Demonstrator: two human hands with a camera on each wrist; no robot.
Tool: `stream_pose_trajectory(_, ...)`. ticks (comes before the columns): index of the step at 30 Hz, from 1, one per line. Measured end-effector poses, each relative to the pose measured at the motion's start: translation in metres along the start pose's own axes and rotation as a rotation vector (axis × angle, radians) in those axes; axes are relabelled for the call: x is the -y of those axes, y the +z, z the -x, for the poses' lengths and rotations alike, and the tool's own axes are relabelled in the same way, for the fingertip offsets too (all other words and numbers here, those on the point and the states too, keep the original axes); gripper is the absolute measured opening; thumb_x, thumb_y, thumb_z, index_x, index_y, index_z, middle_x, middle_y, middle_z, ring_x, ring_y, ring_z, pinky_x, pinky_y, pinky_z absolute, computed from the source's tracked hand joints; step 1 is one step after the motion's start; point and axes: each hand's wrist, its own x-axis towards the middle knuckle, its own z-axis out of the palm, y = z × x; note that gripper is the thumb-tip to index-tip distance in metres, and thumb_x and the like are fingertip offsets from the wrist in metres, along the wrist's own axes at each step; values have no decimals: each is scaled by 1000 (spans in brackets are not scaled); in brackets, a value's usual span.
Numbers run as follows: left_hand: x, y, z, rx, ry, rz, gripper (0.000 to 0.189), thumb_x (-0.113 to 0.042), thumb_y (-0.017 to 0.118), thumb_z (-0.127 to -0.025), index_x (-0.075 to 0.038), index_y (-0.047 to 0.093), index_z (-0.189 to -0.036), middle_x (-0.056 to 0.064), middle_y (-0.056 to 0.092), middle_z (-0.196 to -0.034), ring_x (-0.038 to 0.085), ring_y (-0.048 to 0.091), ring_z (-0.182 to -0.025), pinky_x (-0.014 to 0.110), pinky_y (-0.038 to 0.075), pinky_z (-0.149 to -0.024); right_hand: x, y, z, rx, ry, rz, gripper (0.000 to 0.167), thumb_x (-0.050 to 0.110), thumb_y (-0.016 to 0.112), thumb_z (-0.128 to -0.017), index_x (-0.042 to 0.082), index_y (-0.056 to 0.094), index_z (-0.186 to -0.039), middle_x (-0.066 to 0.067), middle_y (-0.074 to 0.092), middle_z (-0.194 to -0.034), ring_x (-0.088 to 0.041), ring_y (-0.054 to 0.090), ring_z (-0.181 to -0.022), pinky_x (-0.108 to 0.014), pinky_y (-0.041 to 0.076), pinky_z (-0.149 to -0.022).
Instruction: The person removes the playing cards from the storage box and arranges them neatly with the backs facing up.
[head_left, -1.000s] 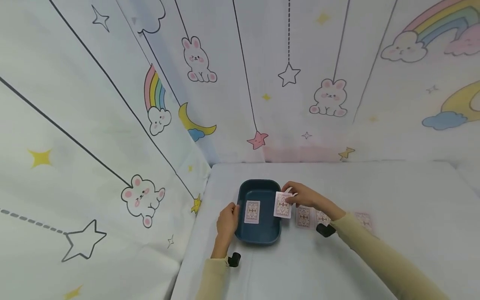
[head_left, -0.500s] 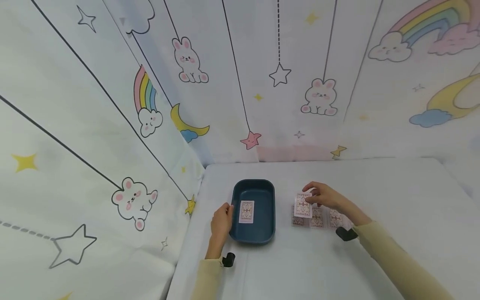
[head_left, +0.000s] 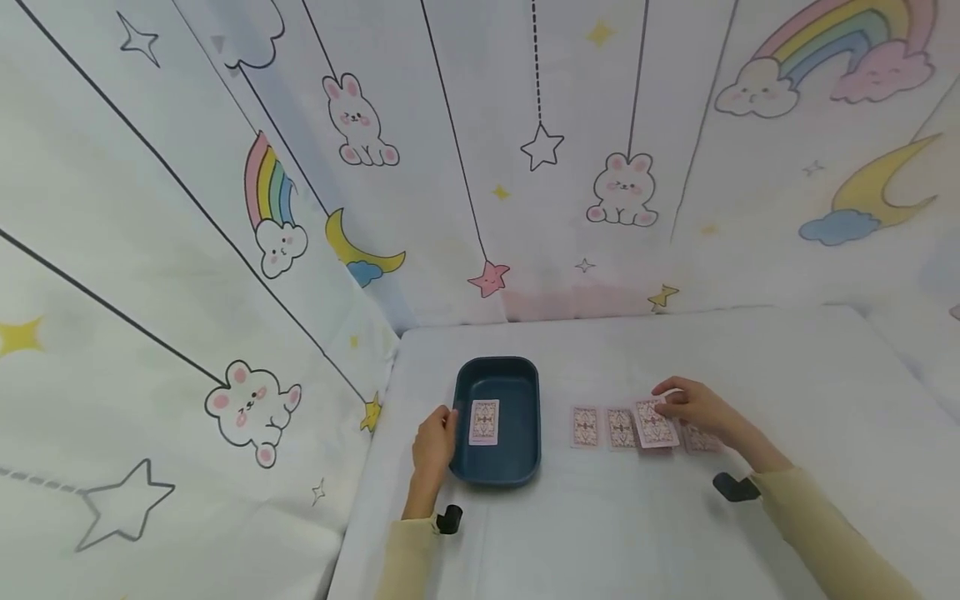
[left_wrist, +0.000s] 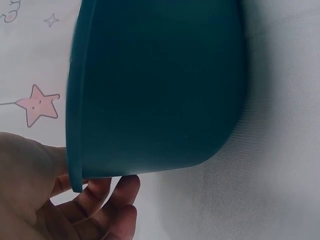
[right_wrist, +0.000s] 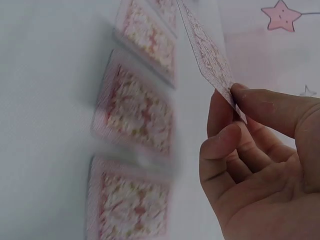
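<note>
My left hand [head_left: 432, 446] grips the left rim of a dark blue tray [head_left: 533, 417]; in the left wrist view, its fingers curl against the tray's outer wall [left_wrist: 150, 100]. One playing card [head_left: 483, 422] lies back up inside the tray, toward its left side. Between thumb and fingers, my right hand [head_left: 705, 410] pinches another playing card [head_left: 656, 423] by a corner. This held card is raised above a row of cards and covers part of that row in the head view. The right wrist view shows it tilted, nearly edge on, beside the thumb [right_wrist: 272, 102].
Several playing cards lie back up in a row right of the tray, among them a leftmost card [head_left: 584, 427] and a second card [head_left: 621, 429]. The white-covered table [head_left: 570, 517] meets a patterned cloth wall [head_left: 555, 233] behind and at the left.
My right hand has carried the held card rightward, from beside the tray's right rim to above the row of cards. The left hand stays on the tray. The head view has shifted slightly.
</note>
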Motion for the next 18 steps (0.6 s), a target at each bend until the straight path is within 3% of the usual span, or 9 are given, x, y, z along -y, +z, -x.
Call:
stream_pose_trajectory(6,-1,-4,1,1,-5,-5,24,-27,55,-104,-9,59,-89,7,57,-72,19,49,-60,31,34,-53,-25,-14,12,-47,25,65,47,32,67,-97,3,54,-131,-23,63,-121,-26,60,-105,-32,50,-78)
stream_pose_trajectory(11,-2,-4,0,6,-7,0,24,-26,55,-104,-8,59,-89,8,56,-73,20,49,-61,31,34,-53,-45,-29,24,-76,41,58,50,33,67,-97,2,53,-133,-31,58,-129,-31,60,-110,-32,52,-77)
stream_pose_trajectory(18,-3,-2,1,3,-2,2,24,-25,54,-104,-8,59,-89,8,56,-72,19,48,-61,31,33,-53,-69,-52,47,-102,82,86,57,39,62,-99,0,49,-138,-38,47,-140,-50,53,-123,-41,56,-83)
